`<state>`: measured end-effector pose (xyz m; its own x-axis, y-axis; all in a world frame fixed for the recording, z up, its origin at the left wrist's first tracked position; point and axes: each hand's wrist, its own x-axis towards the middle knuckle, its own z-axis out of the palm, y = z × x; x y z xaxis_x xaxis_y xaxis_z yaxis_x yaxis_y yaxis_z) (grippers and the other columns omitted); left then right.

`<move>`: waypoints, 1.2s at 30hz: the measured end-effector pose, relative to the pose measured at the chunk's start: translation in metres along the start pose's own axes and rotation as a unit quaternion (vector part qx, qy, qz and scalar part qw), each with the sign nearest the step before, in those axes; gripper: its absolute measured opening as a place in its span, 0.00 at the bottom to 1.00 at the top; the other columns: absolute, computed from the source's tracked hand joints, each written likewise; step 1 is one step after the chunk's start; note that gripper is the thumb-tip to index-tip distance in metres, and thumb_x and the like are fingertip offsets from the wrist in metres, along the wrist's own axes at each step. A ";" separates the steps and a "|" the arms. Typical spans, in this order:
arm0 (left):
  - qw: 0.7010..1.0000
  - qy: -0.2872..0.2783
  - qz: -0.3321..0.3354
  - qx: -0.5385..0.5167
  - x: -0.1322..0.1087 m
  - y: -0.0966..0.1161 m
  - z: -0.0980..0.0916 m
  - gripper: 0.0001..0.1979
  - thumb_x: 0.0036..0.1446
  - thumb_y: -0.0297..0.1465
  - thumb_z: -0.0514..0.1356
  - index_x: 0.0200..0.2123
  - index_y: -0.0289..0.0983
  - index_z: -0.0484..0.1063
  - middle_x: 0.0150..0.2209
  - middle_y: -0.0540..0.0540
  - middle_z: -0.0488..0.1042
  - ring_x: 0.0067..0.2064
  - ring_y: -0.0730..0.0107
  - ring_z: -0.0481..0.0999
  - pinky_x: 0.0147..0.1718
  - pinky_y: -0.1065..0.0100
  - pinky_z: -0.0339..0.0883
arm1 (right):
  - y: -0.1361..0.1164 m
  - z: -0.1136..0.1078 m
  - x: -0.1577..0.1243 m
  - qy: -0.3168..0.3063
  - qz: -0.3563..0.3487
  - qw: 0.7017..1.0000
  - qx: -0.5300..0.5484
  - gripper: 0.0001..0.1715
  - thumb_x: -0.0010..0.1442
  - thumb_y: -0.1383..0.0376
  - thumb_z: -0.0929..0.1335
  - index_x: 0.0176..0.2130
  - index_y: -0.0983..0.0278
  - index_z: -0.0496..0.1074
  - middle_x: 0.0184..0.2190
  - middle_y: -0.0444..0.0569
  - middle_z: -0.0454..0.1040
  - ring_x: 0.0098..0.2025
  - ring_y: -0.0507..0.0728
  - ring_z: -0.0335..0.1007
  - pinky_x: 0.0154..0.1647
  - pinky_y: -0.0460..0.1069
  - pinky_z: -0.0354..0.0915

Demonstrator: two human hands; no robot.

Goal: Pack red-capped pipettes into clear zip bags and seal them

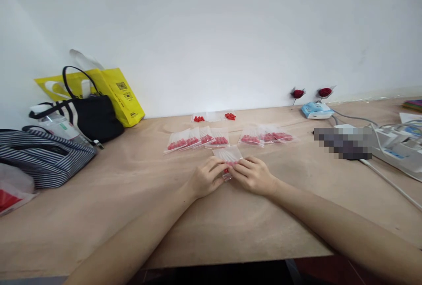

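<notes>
Both hands meet near the middle of the wooden table (99,214), and together they pinch one small clear bag (228,155). From where I stand, the left hand (207,178) grips the bag's near edge from its 8 o'clock side, with fingers curled, and the right hand (253,175) grips it from 4 o'clock, so the fingertips of the two hands almost touch. Something red shows inside the bag, just between the fingertips. The far part of the bag lies flat on the table, pointing to 12 o'clock.

Just beyond the held bag, a row of filled bags (198,138) lies at 11 o'clock, overlapping one another, each with red pieces inside. A second group of bags (265,136) lies at 1 o'clock, a little apart from the first row. Farther still, at 12 o'clock and close to the wall (211,30), two small heaps of loose red pieces (230,116) rest on clear plastic.

At 9 o'clock from the hands, well apart, a striped bag (42,155) sits on the table. Behind it stands a black handbag (94,116), and a yellow bag (121,94) leans on the wall. At 3 o'clock, a white power strip (398,149) lies with cables. Beyond it, at 2 o'clock, two dark red flowers (325,92) stand by a blue and white pack (316,110).
</notes>
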<state>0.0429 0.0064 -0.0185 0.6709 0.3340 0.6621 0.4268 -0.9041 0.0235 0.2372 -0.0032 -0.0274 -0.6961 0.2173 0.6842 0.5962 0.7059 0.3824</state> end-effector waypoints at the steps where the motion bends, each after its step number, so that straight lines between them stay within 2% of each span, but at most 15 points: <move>1: 1.000 0.005 0.023 0.005 0.000 0.000 0.000 0.08 0.55 0.27 0.54 0.40 0.36 0.67 0.37 0.43 0.71 0.42 0.65 0.70 0.41 0.64 0.68 | -0.001 0.001 0.000 -0.005 -0.005 1.000 0.008 0.13 0.60 0.70 0.58 0.33 0.64 0.70 0.24 0.46 0.71 0.28 0.50 0.61 0.29 0.48 0.51; 4: 0.997 0.011 0.066 0.026 -0.001 -0.001 0.000 0.05 0.56 0.24 0.53 0.34 0.36 0.68 0.33 0.45 0.73 0.37 0.68 0.73 0.37 0.68 0.69 | 0.001 0.003 -0.001 -0.023 0.011 0.999 0.033 0.12 0.60 0.67 0.59 0.32 0.64 0.71 0.24 0.45 0.71 0.28 0.50 0.61 0.27 0.47 0.51; 8: 0.996 0.009 0.057 0.062 -0.007 -0.008 -0.004 0.07 0.57 0.25 0.53 0.30 0.36 0.69 0.30 0.48 0.74 0.31 0.73 0.74 0.30 0.72 0.68 | 0.013 0.000 -0.006 -0.041 0.054 0.997 0.034 0.10 0.58 0.66 0.61 0.34 0.62 0.71 0.28 0.45 0.73 0.30 0.50 0.62 0.27 0.47 0.50; 11: 0.995 0.004 0.055 0.080 -0.012 -0.017 -0.008 0.06 0.57 0.27 0.53 0.29 0.37 0.69 0.29 0.49 0.75 0.29 0.75 0.74 0.26 0.74 0.66 | 0.022 -0.002 -0.013 -0.059 0.044 0.997 0.012 0.10 0.58 0.68 0.61 0.31 0.62 0.71 0.25 0.45 0.72 0.29 0.50 0.60 0.27 0.48 0.48; 15: 0.991 0.010 0.085 0.104 -0.015 -0.026 -0.012 0.06 0.57 0.27 0.54 0.29 0.37 0.69 0.28 0.50 0.75 0.27 0.77 0.74 0.23 0.76 0.64 | 0.028 -0.001 -0.019 -0.079 0.010 0.997 -0.018 0.12 0.58 0.70 0.61 0.27 0.64 0.70 0.20 0.44 0.68 0.25 0.50 0.57 0.26 0.49 0.45; 21: 0.979 0.031 0.149 0.139 -0.017 -0.029 -0.016 0.06 0.57 0.26 0.52 0.34 0.36 0.69 0.31 0.49 0.76 0.27 0.77 0.75 0.21 0.76 0.63 | 0.032 0.003 -0.020 -0.060 -0.040 0.997 -0.020 0.12 0.58 0.70 0.61 0.26 0.66 0.68 0.19 0.44 0.66 0.24 0.49 0.54 0.26 0.48 0.45; 27: 0.977 0.039 0.164 0.131 -0.013 -0.027 -0.018 0.07 0.57 0.24 0.52 0.29 0.34 0.68 0.27 0.49 0.76 0.24 0.76 0.74 0.20 0.75 0.64 | 0.034 0.003 -0.020 -0.051 -0.061 0.997 -0.005 0.13 0.57 0.71 0.61 0.23 0.66 0.66 0.19 0.43 0.64 0.24 0.49 0.53 0.27 0.48 0.45; 32: 0.979 0.036 0.170 0.111 -0.011 -0.027 -0.017 0.07 0.56 0.22 0.52 0.29 0.33 0.68 0.27 0.48 0.76 0.24 0.74 0.74 0.22 0.73 0.67 | 0.030 -0.001 -0.017 -0.036 -0.032 0.999 -0.001 0.15 0.57 0.69 0.60 0.20 0.65 0.64 0.18 0.43 0.64 0.25 0.49 0.53 0.26 0.48 0.45; 36: 0.982 0.034 0.156 0.096 -0.011 -0.028 -0.012 0.07 0.56 0.23 0.52 0.30 0.34 0.68 0.28 0.48 0.76 0.26 0.74 0.75 0.23 0.73 0.67 | 0.021 0.002 -0.009 -0.016 0.006 1.000 0.008 0.12 0.58 0.68 0.61 0.25 0.65 0.68 0.21 0.44 0.67 0.27 0.50 0.56 0.26 0.48 0.45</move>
<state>0.0161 0.0246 -0.0175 0.7476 0.0234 0.6637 0.3170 -0.8907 -0.3257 0.2554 0.0103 -0.0269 -0.7014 0.2471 0.6686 0.5982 0.7142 0.3636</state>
